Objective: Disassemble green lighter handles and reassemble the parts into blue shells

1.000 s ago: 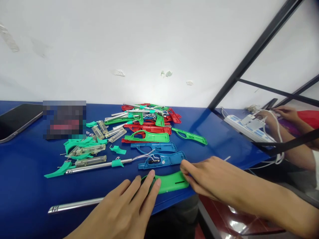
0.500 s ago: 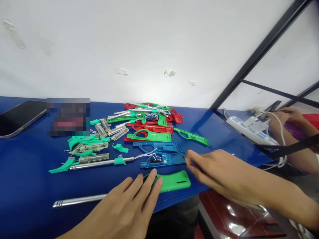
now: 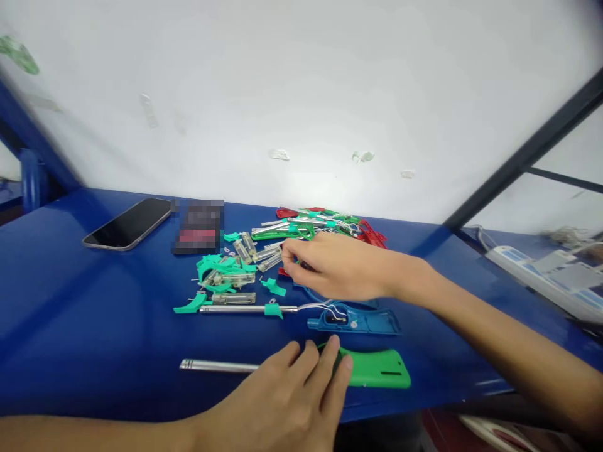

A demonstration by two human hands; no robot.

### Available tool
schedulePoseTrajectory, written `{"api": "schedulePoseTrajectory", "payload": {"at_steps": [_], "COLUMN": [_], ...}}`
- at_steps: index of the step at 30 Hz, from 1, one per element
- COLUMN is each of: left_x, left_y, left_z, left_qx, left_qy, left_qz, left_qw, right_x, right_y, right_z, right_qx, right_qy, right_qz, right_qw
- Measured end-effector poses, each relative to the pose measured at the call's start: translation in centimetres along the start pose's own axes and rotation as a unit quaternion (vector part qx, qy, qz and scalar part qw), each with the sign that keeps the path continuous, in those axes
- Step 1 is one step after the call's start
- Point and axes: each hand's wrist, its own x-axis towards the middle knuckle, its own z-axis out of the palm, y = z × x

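Note:
My left hand (image 3: 292,395) lies flat at the near edge of the blue table (image 3: 85,314), fingertips resting on the left end of a green plastic shell (image 3: 381,370). A silver metal rod (image 3: 214,365) runs out from under that hand to the left. My right hand (image 3: 339,267) reaches over the pile of red and green plastic shells (image 3: 306,226), its fingers pinched together beside small clear parts (image 3: 266,254); what they grip is hidden. A blue shell with wires (image 3: 365,321) lies below that hand, joined to a long metal tube (image 3: 235,309).
A dark phone (image 3: 129,223) lies at the back left, beside a blurred-out object (image 3: 198,226). Teal clips and clear parts (image 3: 221,276) are scattered left of the pile. A white power strip (image 3: 541,270) sits beyond the black frame at the right. A white wall stands behind.
My right hand has left the green shell's right end and moved up and left into the pile. The view has swung left. My left hand stays on the green shell.

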Motion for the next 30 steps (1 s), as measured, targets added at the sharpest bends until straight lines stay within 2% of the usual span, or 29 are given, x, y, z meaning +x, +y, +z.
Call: {"api": "schedulePoseTrajectory", "payload": {"at_steps": [4,8,19,25,28,30], "left_x": [-0.1,-0.4,-0.5,-0.4,-0.3,-0.2], "left_y": [0.3,0.5,0.4,0.3,0.2,0.1], "left_z": [0.1,0.6,1.3,1.3,1.2,1.1], "left_qx": [0.0,0.0,-0.001,-0.005,-0.001,0.001], "left_qy": [-0.027,-0.022,0.008,0.009,0.012,0.007], "left_qz": [-0.008,-0.008,0.002,-0.001,-0.003,-0.003], "left_qw": [1.0,1.0,1.0,1.0,1.0,1.0], "right_x": [4.4,7.0,9.4,8.0,5.0,1.8], "right_y": [-0.2,-0.5,-0.8,-0.2,-0.5,-1.1], "right_z": [-0.2,-0.4,0.3,-1.0,-2.4,-3.3], "right_qx": [-0.001,0.0,-0.016,0.001,0.026,0.079], "right_qy": [-0.009,-0.024,-0.048,-0.002,0.049,0.11], "right_qz": [-0.029,-0.044,-0.086,-0.07,-0.038,-0.014], "right_qw": [1.0,0.999,0.995,0.998,0.998,0.991]}}
